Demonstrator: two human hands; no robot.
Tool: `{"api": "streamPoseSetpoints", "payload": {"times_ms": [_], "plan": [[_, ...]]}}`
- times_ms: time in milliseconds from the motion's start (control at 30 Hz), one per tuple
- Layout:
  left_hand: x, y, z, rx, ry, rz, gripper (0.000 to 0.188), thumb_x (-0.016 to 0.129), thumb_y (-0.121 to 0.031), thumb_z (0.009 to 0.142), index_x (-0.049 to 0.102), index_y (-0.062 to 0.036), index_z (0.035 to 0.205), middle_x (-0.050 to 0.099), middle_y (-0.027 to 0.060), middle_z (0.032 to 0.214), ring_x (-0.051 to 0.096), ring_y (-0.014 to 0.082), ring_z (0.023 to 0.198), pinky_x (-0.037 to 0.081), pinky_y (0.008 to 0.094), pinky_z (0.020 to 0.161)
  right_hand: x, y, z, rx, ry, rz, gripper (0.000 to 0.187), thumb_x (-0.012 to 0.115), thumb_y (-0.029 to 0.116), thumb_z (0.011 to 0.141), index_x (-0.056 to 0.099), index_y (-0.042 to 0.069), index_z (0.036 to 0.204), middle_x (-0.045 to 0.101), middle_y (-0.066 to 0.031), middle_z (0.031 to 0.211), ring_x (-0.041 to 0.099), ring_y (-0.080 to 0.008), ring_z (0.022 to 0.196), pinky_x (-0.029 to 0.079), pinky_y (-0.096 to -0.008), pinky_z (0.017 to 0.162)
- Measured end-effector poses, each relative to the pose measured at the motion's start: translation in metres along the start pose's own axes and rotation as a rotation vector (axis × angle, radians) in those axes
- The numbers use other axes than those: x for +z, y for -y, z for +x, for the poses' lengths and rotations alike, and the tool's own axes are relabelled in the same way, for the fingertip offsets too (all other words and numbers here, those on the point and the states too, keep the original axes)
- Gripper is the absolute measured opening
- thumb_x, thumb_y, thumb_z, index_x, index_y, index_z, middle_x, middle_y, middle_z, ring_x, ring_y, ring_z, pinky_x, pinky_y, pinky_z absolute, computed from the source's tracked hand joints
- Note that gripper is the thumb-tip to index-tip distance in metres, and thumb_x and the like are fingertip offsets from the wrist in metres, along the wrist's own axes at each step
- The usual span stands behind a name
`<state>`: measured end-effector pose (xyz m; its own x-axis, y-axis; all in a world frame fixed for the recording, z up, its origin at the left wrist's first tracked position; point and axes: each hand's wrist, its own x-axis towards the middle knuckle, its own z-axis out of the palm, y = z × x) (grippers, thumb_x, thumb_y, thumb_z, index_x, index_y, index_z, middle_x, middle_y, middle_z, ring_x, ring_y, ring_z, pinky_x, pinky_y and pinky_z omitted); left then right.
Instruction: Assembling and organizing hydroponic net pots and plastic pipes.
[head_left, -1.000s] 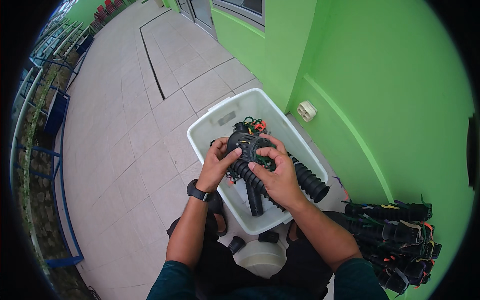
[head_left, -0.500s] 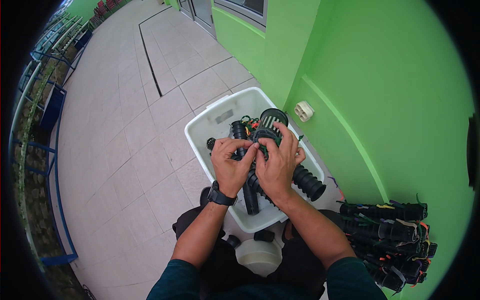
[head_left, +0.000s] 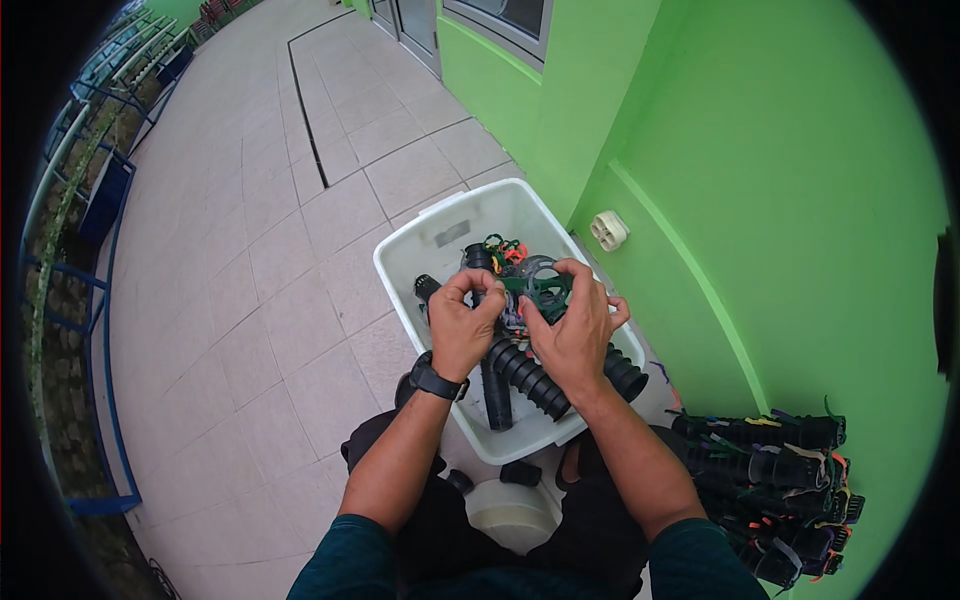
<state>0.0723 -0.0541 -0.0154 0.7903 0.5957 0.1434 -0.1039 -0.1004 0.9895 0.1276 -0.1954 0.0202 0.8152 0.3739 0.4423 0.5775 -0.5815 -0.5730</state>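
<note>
Over one white tub, two hands grip one green ring

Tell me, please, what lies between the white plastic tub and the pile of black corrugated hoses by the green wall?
In the head view, between the white plastic tub and the pile of black corrugated hoses lies the person's right forearm, with pale floor under it.

I am seeing the left hand and right hand covering the middle of the black corrugated hose assembly, so the fingertips' grip on the dark round part is staying out of sight. The coloured ties in the white bin are appearing too small to tell apart. The pile of black hoses at right is running into the dark rim.
</note>
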Motion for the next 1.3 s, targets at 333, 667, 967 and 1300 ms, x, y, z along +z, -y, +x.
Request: {"api": "streamPoseSetpoints", "payload": {"times_ms": [333, 667, 967, 1300], "plan": [[-0.089, -0.007, 0.015, -0.062, -0.155, -0.281, 0.003, 0.060, -0.007, 0.093, 0.059, -0.0044, 0.091, 0.060, 0.0006, 0.089, 0.054, 0.0084, 0.082, 0.044, 0.0248, 0.085, -0.018, -0.023, 0.009, -0.025, 0.005, -0.029, 0.069, 0.079, 0.033, 0.070, 0.053, 0.008, 0.129, 0.062, -0.0086, 0.114, 0.056, -0.0239, 0.108, 0.023, -0.0440, 0.098], [-0.124, 0.033, 0.004, -0.115, 0.393, 0.508, 0.039, 0.073, -0.018, 0.086, 0.058, 0.0031, 0.115, 0.066, 0.0070, 0.083, 0.057, 0.0119, 0.071, 0.046, 0.0273, 0.065, -0.125, -0.025, -0.002, -0.129, -0.120, 0.209, 0.052, 0.085, 0.032, 0.071, 0.065, 0.002, 0.107, 0.065, -0.0121, 0.094, 0.065, -0.0259, 0.083, 0.051, -0.0331, 0.076], [-0.089, 0.036, -0.009, -0.123, 0.695, 0.499, 0.043, 0.070, -0.012, 0.086, 0.055, 0.0056, 0.122, 0.067, 0.0120, 0.093, 0.064, 0.0179, 0.080, 0.050, 0.0307, 0.072, -0.387, 0.010, -0.177, -0.019, -0.651, -0.280, 0.065, 0.083, 0.047, 0.071, 0.064, -0.003, 0.108, 0.066, -0.0104, 0.093, 0.064, -0.0178, 0.084, 0.052, -0.0305, 0.076], [-0.089, 0.064, -0.013, -0.070, 0.727, 0.560, 0.044, 0.072, -0.015, 0.084, 0.056, 0.0061, 0.120, 0.068, 0.0137, 0.092, 0.066, 0.0205, 0.082, 0.051, 0.0324, 0.075, -0.492, -0.033, -0.316, 0.659, -0.755, -0.722, 0.051, 0.075, 0.032, 0.085, 0.063, -0.006, 0.117, 0.069, -0.0187, 0.105, 0.067, -0.0237, 0.092, 0.052, -0.0325, 0.083]]}}
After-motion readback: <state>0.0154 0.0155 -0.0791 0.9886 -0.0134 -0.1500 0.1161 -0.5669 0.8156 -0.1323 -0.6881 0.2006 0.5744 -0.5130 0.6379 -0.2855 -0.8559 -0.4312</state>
